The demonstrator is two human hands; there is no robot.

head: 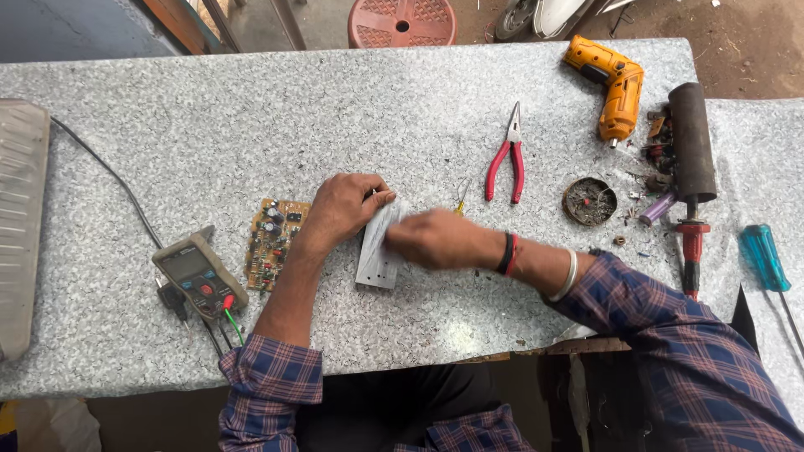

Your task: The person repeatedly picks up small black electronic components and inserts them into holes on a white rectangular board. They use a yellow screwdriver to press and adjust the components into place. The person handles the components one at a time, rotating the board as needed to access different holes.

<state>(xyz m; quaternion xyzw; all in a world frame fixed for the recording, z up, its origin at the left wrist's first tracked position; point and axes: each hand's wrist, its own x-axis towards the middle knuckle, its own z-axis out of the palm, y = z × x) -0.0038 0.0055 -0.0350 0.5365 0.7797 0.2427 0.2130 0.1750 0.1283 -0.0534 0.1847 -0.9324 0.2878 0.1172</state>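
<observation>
Plate (375,255), grey metal with small holes near its lower end, lay flat on the table (209,109) between both hands. The left hand (342,209) pressed its fingers on the plate's upper left edge, thumb and fingertips closed against it. The right hand (435,238) was blurred at the plate's upper right edge; it touched the plate, but whether it gripped it or something small I could not tell. A yellow-handled tool (460,201) poked out just above that hand, mostly hidden.

Just left of the grip lay one circuit board (272,243), brown and crowded with parts. Further left sat one multimeter (199,276) with red and green leads, and a black cable (109,172) ran from it toward one ribbed grey case (18,226) at the far left edge.

Up and right of the grip lay one pair of red-handled pliers (509,163). Beyond them were one round tin (589,201) of scraps, one yellow cordless driver (610,88), one dark cylinder (691,138), one red-handled tool (692,251), and a scatter of small parts (657,180). One blue-handled screwdriver (764,259) lay farthest right.

The table was speckled grey stone or laminate, set outdoors or in an open shed: bare dirt floor (754,50) showed past its far edge, with one red plastic stool (402,21) there. The person wore a blue plaid shirt, with bands on the right wrist.
</observation>
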